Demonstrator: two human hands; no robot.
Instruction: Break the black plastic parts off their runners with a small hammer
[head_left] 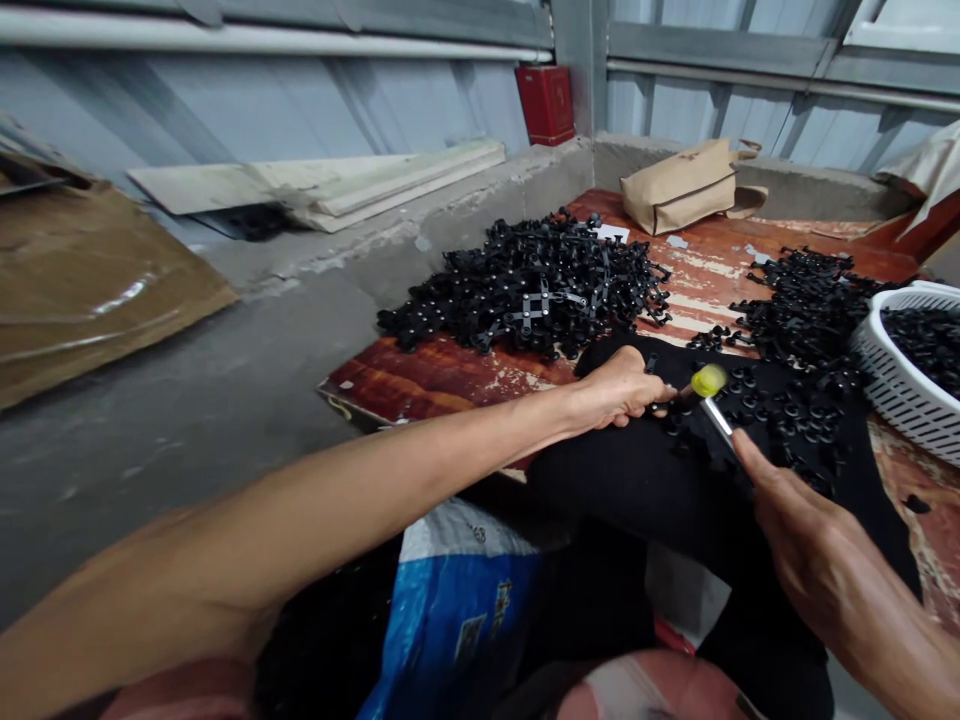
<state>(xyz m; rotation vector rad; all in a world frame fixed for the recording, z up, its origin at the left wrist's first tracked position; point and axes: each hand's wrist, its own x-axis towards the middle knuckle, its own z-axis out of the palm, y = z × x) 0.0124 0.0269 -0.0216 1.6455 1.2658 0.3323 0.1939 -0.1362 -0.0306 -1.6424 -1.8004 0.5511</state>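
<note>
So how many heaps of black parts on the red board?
2: larger heap beyond the left hand; smaller heap left of the white basket. Scattered parts on the black fabric not counted; the basket could hide more.

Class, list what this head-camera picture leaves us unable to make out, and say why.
All in the head view:
Yellow hammer head: blurred, exact shape unclear.
Hammer handle: lower end hidden by the right hand.
What the left hand grips, if anything: covered by its fingers.
White basket: cut off by the right edge.
Red box: marking too small to read.
</note>
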